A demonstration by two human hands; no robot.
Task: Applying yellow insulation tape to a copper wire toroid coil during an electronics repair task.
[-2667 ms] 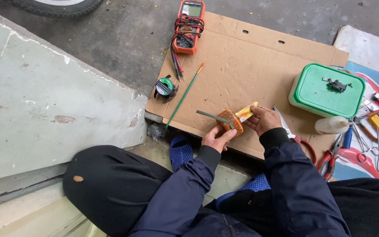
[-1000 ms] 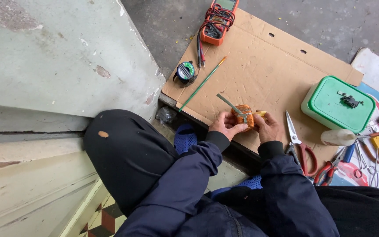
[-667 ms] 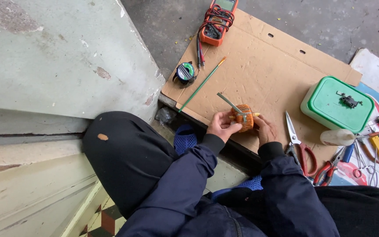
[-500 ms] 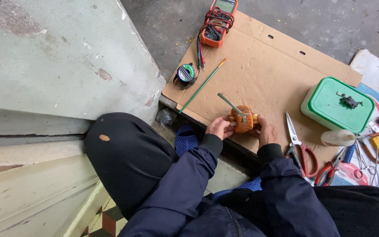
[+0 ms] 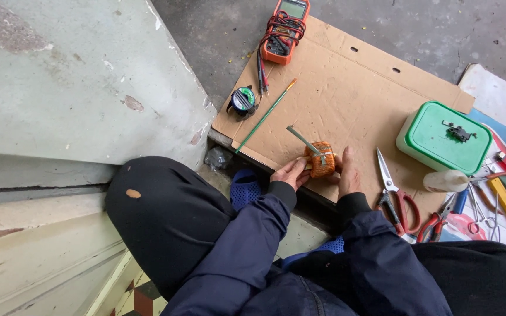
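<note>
A small orange copper-wire coil [image 5: 322,158] with a thin grey rod [image 5: 304,140] sticking out up-left rests on a brown cardboard sheet [image 5: 346,99]. My left hand [image 5: 289,173] grips the coil from the left, fingertips on its side. From the right, my right hand [image 5: 345,172] presses against the coil with its fingers upright. Both arms wear dark blue sleeves.
On the cardboard lie a green brush [image 5: 265,115], a green spool [image 5: 243,100], an orange multimeter [image 5: 283,30] and red-handled scissors [image 5: 397,193]. A green-lidded box [image 5: 444,138] stands at the right, with pliers and several tools [image 5: 493,193] beyond. A pale concrete step [image 5: 71,82] is at the left.
The view swung left, then steadied. The coil, first held up with a yellowish piece, now sits on the cardboard between both hands. My right hand moved from its top to its side.
</note>
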